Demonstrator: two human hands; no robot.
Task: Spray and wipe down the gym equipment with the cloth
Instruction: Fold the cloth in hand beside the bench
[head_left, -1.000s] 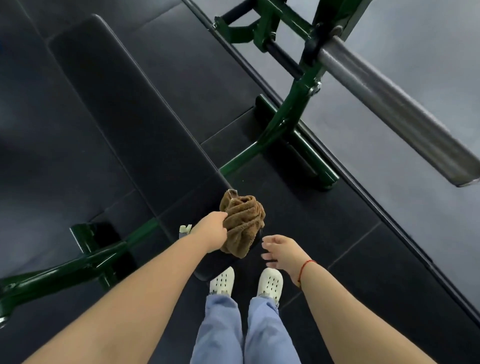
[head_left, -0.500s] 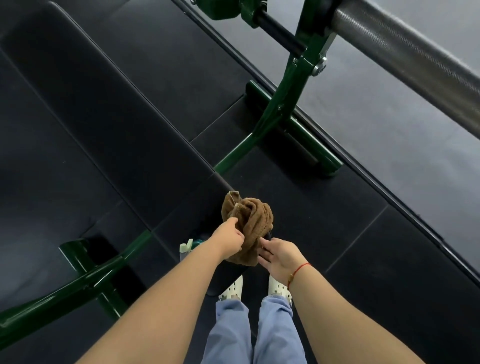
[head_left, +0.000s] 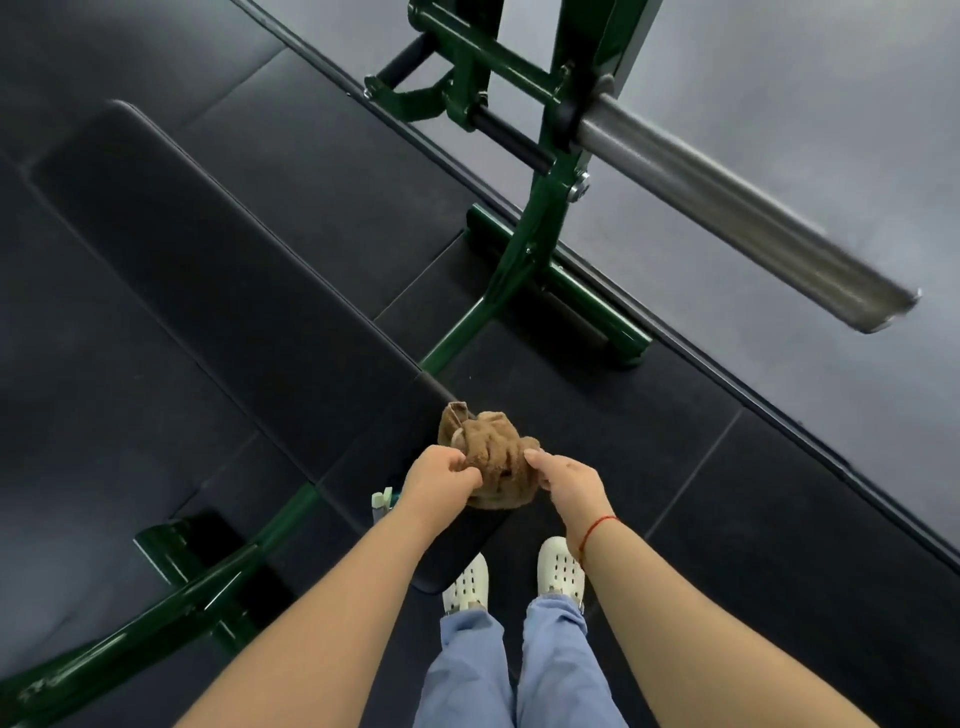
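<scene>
A crumpled brown cloth (head_left: 493, 457) lies bunched on the near end of a long black padded bench (head_left: 218, 291). My left hand (head_left: 439, 475) grips the cloth's left side with curled fingers. My right hand (head_left: 563, 480) holds its right side, thumb on top of the fabric. A pale green spray bottle top (head_left: 383, 502) peeks out just left of my left wrist, below the bench edge; the rest of the bottle is hidden.
The dark green frame (head_left: 524, 249) rises at the far right of the bench and carries a steel barbell sleeve (head_left: 737, 218) jutting right. Another green frame leg (head_left: 171, 608) runs along the floor at lower left. My white shoes (head_left: 561, 569) stand on black rubber tiles.
My right hand has moved in from the right and taken hold of the cloth beside my left hand. The view has tilted back up the bench.
</scene>
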